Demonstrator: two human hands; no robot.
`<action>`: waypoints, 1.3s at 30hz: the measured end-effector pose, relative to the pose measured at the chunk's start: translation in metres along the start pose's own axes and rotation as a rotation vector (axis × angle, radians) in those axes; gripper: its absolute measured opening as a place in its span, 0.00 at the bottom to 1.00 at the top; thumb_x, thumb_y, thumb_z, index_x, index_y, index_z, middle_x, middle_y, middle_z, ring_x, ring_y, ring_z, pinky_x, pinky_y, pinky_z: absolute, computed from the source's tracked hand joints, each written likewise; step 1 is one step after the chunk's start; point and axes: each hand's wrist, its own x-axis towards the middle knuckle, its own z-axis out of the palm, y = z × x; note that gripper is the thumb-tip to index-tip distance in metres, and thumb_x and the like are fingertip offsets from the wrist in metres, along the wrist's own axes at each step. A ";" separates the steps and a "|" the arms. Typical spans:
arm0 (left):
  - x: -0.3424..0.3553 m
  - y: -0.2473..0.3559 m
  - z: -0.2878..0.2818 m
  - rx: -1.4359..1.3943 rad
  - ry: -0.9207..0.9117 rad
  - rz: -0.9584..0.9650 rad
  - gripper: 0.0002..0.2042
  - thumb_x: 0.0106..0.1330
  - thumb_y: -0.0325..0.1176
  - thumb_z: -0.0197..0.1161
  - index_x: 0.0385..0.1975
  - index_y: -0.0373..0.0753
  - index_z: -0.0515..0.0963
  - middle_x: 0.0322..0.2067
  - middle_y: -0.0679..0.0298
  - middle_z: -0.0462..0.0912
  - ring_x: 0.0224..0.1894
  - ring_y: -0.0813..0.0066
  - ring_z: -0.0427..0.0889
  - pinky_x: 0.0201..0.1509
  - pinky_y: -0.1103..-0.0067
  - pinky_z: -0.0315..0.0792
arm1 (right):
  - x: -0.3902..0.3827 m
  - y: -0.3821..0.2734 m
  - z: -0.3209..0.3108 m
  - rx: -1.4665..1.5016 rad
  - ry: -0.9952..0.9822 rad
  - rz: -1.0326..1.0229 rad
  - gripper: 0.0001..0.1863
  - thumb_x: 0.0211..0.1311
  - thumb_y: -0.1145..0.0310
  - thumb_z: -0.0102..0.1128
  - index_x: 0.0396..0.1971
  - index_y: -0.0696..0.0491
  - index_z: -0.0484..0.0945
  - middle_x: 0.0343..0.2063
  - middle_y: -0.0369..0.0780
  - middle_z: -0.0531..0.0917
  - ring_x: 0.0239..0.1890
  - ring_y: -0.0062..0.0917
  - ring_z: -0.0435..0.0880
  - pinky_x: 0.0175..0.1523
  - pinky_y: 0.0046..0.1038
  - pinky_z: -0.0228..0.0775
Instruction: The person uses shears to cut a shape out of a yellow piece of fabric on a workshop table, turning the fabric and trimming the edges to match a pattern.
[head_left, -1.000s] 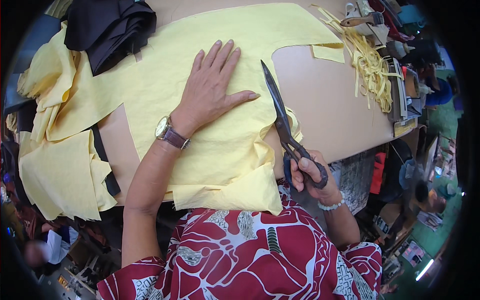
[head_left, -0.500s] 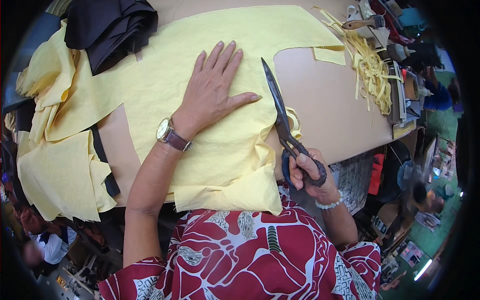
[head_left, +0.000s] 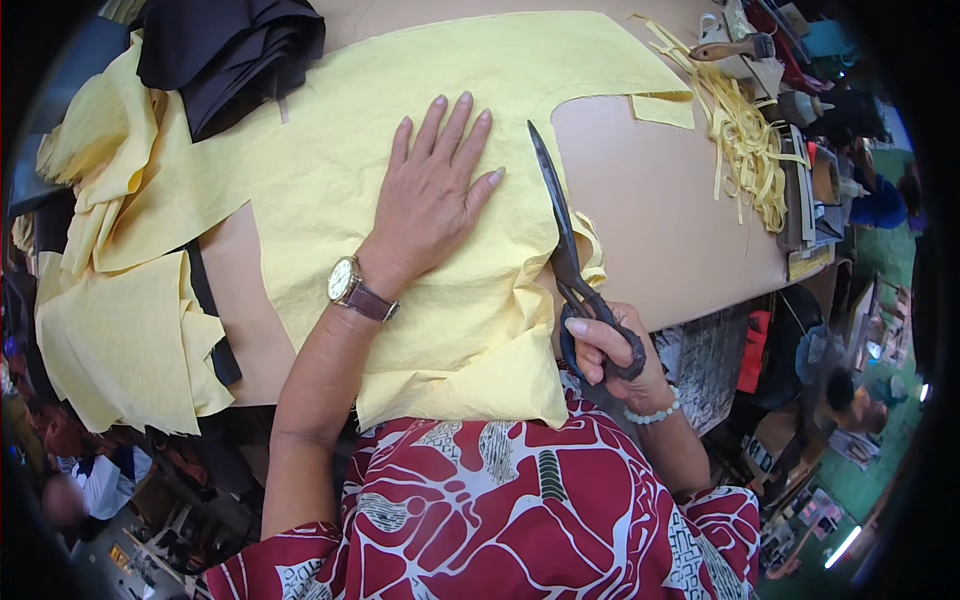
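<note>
A large piece of yellow fabric [head_left: 330,140] is spread over the tan table, its near end wrinkled and hanging off the edge by my body. My left hand [head_left: 428,195] lies flat on it, palm down with fingers stretched. In my right hand [head_left: 620,350] is a pair of dark shears [head_left: 568,240], thumb and fingers around the handles. The blades look nearly closed and lie along the fabric's right cut edge, points away from me. Just right of the blades a strip of yellow fabric curls up [head_left: 592,240].
Folded dark fabric [head_left: 225,60] sits at the far left. More yellow cloth hangs over the left side [head_left: 125,330]. At the right are narrow yellow offcuts [head_left: 745,160], a small yellow scrap [head_left: 663,110] and a wooden-handled brush [head_left: 733,47]. The tan tabletop [head_left: 650,210] shows between.
My left hand has shifted slightly down and right on the fabric, its thumb drawn closer to the fingers. The shears' handles have come closer together.
</note>
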 end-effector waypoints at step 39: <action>-0.020 0.026 0.005 -0.022 0.088 -0.126 0.26 0.66 0.45 0.46 0.61 0.41 0.58 0.62 0.54 0.56 0.65 0.56 0.52 0.65 0.59 0.46 | -0.010 0.020 0.020 0.019 0.026 -0.024 0.10 0.56 0.68 0.57 0.23 0.59 0.71 0.09 0.31 0.69 0.09 0.11 0.65 0.15 0.13 0.54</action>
